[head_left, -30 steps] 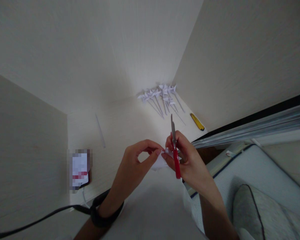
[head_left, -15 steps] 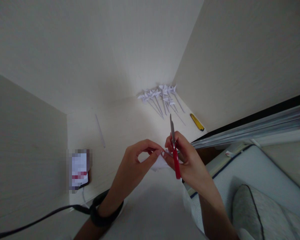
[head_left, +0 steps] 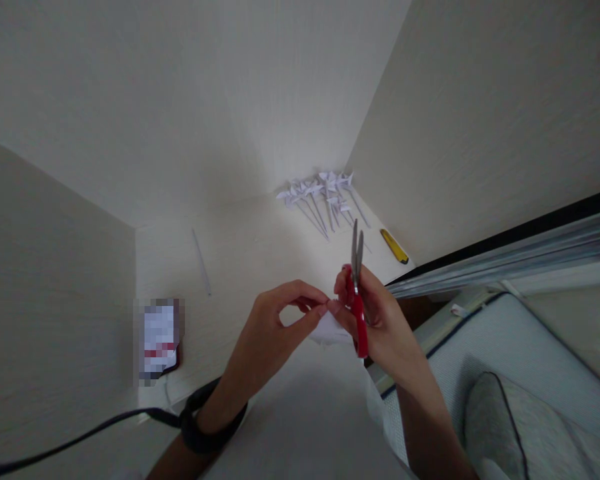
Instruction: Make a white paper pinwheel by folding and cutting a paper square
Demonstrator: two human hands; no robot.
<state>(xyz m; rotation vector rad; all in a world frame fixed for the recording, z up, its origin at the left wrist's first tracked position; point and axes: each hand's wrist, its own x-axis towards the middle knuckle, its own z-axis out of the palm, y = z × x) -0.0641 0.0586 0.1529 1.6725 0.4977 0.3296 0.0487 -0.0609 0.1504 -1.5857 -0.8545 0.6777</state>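
Observation:
My right hand (head_left: 373, 307) is closed around scissors (head_left: 359, 287) with red handles. Their blades point up and away from me, slightly apart. Thumb and fingertips of my left hand (head_left: 287, 320) are pinched together, meeting the fingertips of my right hand. Whatever sits between these fingertips is too small and hidden to name. Just below them shows a piece of white material (head_left: 330, 330), partly covered by my hands. Beyond the scissors, several white paper pinwheels (head_left: 313, 190) on thin sticks lie in the corner of the desk.
A yellow box cutter (head_left: 394, 247) lies by the right wall. One thin white stick (head_left: 201, 261) rests on the desk (head_left: 240, 240) at left, near a blurred phone (head_left: 159, 340). A black strap (head_left: 130, 415) runs from my left wrist. A grey cushion (head_left: 500, 427) sits lower right.
The scissor blades have parted slightly, and the scissors have turned and shifted a little to the right with my right hand. My left hand keeps its pinch, moving slightly right.

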